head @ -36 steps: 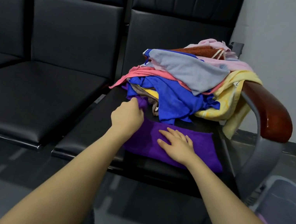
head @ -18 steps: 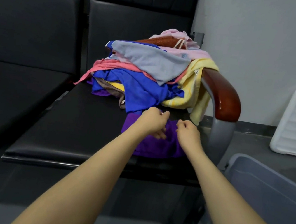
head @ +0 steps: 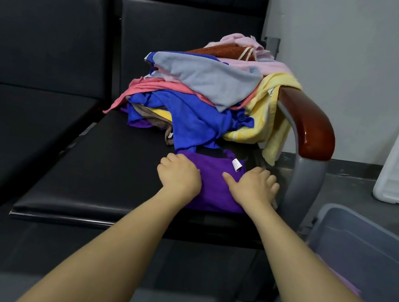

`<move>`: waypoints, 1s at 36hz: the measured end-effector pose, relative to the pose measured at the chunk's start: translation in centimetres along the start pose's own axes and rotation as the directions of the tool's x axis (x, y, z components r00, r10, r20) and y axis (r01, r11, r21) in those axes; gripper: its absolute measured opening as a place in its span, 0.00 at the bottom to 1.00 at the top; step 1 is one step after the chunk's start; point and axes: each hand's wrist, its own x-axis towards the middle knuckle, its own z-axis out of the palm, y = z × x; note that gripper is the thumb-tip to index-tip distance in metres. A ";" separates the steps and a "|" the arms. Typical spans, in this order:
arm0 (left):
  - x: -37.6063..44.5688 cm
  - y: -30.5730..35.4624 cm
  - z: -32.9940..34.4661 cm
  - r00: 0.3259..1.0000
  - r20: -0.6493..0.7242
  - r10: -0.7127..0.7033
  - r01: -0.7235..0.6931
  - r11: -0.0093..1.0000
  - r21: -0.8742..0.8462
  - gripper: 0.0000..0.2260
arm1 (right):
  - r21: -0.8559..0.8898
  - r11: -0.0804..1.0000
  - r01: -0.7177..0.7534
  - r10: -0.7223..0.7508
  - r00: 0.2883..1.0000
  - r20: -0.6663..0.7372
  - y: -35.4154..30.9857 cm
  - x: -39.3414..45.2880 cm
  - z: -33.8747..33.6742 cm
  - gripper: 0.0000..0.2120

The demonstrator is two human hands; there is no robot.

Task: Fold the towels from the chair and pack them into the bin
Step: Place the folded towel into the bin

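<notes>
Purple towel point(head: 214, 179), folded small, lies on chair seat point(head: 117, 169) at frame centre, bin point(head: 371, 246) lower right. Left hand point(head: 179, 177) and right hand point(head: 253, 185) press it, fingers flat, gripping nothing. Risk: lifting without pinching edges may unfold it; unfolded pile point(head: 202, 94) above could slump forward.

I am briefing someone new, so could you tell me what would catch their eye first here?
A bright heap of towels sits at the back of the black chair, spilling against its wooden armrest. In front, the left hand and right hand rest on a folded purple towel. A grey bin waits at lower right.
</notes>
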 end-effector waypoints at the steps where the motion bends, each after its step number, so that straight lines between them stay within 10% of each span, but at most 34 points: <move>1: 0.0 -0.2 0.2 1.000 -0.017 -0.010 0.010 1.000 0.003 0.29 | 0.002 1.000 -0.004 0.004 1.000 0.008 -0.1 0.0 0.2 0.40; 16: -0.3 -1.7 -1.6 0.995 -0.076 0.057 -0.078 0.949 -0.306 0.16 | 0.189 0.960 0.205 -0.200 0.979 -0.044 -1.2 -1.6 -1.5 0.15; 36: -6.2 4.7 -7.9 0.857 -0.426 0.289 -0.394 0.901 -0.182 0.18 | 0.222 0.959 0.176 -0.076 0.915 -0.397 5.2 -7.3 -12.0 0.17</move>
